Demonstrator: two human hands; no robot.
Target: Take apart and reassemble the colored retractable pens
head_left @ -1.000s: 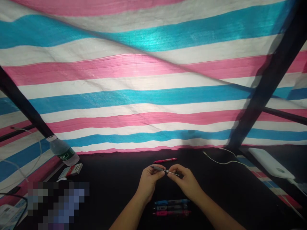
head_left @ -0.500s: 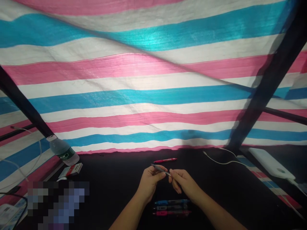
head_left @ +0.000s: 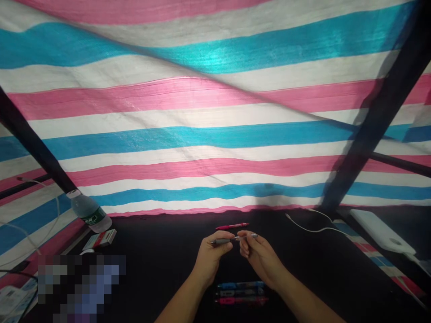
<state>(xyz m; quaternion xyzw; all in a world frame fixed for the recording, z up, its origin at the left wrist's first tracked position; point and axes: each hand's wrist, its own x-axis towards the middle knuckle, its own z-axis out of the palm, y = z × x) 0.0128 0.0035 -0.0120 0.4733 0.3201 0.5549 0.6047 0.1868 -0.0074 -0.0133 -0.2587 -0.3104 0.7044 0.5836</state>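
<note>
My left hand pinches the dark grey grip end of a pen between thumb and fingers, its tip pointing left. From the other side my right hand is closed on the pen's lighter rear part, whose end sticks out to the right. Between the hands a thin stretch of the pen shows; whether the two parts are joined there I cannot tell. Beyond my hands lies a pink-red pen. Nearer to me, a blue pen, a black pen and a pink pen lie in parallel.
A water bottle and a small box stand at the left. A white power bank and a white cable lie on the right. Striped sheeting hangs behind the black table, between dark frame posts.
The pen has come level between my hands. My right hand has moved slightly up and now closes around the rear part; before, it pinched the thin end near my left fingers.
</note>
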